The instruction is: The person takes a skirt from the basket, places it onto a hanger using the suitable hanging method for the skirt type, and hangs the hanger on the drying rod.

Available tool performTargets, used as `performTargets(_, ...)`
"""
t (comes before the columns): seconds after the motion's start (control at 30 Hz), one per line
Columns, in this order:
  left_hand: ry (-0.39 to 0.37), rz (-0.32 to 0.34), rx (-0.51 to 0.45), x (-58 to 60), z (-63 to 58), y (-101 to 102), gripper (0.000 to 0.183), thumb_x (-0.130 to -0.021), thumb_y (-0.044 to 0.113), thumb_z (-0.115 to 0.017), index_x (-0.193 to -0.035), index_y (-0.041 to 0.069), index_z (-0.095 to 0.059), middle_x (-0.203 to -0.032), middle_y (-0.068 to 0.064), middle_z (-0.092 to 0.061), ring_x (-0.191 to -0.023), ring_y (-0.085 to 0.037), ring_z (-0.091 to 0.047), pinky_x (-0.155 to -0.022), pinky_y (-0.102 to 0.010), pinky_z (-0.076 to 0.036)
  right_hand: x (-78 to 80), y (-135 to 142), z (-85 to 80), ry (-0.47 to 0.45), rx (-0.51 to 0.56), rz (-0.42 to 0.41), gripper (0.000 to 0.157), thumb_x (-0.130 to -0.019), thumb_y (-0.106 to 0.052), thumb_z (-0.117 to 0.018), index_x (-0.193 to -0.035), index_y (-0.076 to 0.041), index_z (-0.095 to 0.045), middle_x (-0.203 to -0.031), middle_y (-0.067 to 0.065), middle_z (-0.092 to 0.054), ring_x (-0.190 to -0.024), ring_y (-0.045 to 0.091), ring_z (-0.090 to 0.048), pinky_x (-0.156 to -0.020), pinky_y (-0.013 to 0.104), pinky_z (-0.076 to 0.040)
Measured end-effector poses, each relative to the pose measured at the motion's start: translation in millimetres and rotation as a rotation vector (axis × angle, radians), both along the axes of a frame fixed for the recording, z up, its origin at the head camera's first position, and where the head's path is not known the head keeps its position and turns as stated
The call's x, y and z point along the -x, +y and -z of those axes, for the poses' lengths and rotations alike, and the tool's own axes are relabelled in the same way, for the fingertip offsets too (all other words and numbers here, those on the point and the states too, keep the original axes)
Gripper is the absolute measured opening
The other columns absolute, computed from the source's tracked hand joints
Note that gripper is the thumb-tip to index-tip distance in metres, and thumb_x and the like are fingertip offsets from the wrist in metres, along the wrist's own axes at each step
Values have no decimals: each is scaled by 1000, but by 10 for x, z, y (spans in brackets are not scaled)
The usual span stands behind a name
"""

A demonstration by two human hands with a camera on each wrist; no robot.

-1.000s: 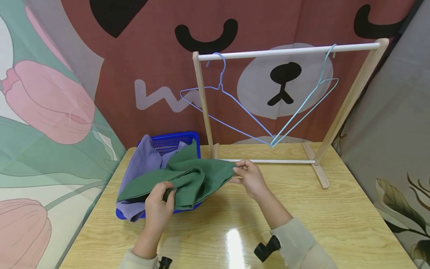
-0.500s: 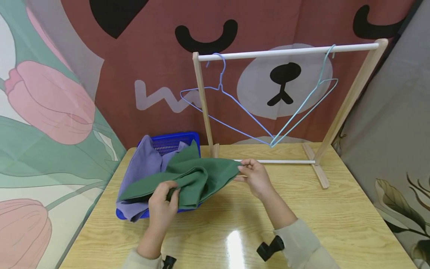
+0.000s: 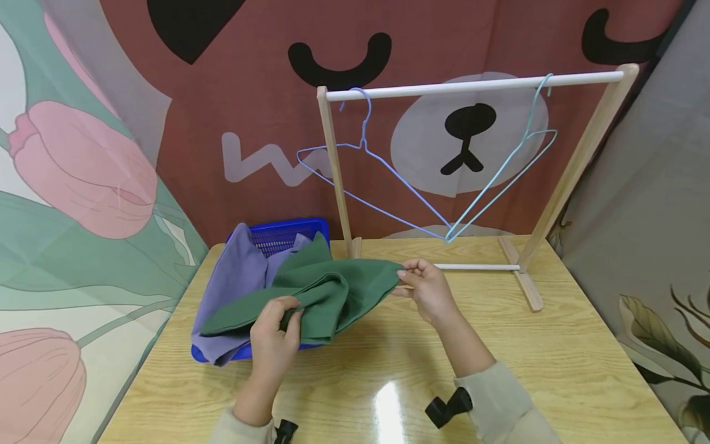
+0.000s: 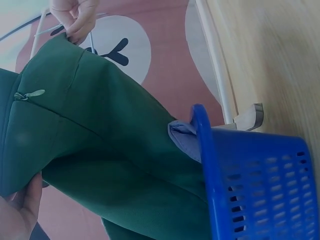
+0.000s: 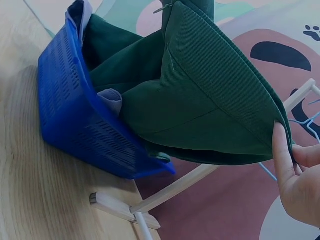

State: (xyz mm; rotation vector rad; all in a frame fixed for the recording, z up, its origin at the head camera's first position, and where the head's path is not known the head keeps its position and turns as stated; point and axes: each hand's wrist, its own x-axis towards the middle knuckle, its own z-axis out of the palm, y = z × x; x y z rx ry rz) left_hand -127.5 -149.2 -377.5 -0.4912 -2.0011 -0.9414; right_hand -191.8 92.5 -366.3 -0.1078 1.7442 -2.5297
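Since half a second ago, the left hand [image 3: 275,339], right hand [image 3: 431,293] and green cloth [image 3: 366,287] have shifted slightly right, fingers pinching the cloth's edge, its folds over the basket [image 5: 67,100]. Purple cloth [image 3: 238,265] underneath could catch and drag out. Room lies across the near table [image 3: 577,382]; the rack [image 3: 471,86] crowds behind.

The tabletop [image 3: 499,345] has a pale yellow wood grain, and its surface is shiny, with a white reflection [image 3: 388,407] of light. In its back left corner stands a blue plastic basket [image 3: 288,225], near the left edge. Along the back edge stands a wooden rack [image 3: 471,85] with white bars; its right foot [image 3: 530,291] is near the back right corner.
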Motion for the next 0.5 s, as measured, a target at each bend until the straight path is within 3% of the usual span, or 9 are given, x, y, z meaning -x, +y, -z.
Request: performTargets(0.5, 34, 46, -31, -25, -78, 104, 21, -66, -18, -59, -79, -1, -57, -82, -13, -57, -76, -25, -55, -69, -22, -43, -53, 126, -83, 27, 45, 38, 16, -84, 12, -42, -81, -3, -47, -71, 1, -52, -65, 10, -55, -59, 28, -50)
